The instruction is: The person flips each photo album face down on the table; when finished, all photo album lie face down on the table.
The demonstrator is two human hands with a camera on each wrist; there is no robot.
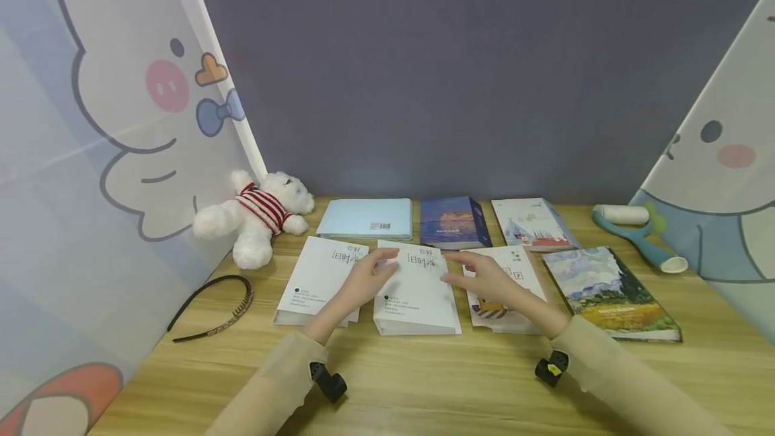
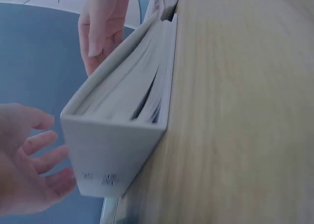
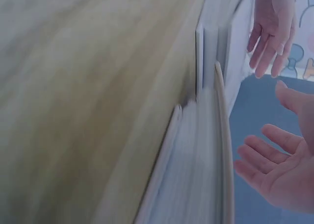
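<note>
A white photo album (image 1: 418, 298) lies in the middle of the front row, its cover printed with dark characters. My left hand (image 1: 371, 278) hovers over its left edge, fingers apart and slightly bent. On the other side, my right hand (image 1: 487, 281) is over the gap between that album and another white album (image 1: 517, 264) with small drawings. Neither hand holds anything. The left wrist view shows the left hand (image 2: 34, 158) beside the thick spine of a white album (image 2: 113, 140). In the right wrist view the right hand (image 3: 279, 160) has its palm showing and fingers spread.
A matching white album (image 1: 317, 274) lies left, a landscape-painting album (image 1: 611, 291) right. Behind are a pale blue album (image 1: 363, 217), a dark blue one (image 1: 451, 221) and an illustrated one (image 1: 533, 224). A plush bear (image 1: 260, 214), headband (image 1: 242, 308) and lint roller (image 1: 636, 231) lie at the sides.
</note>
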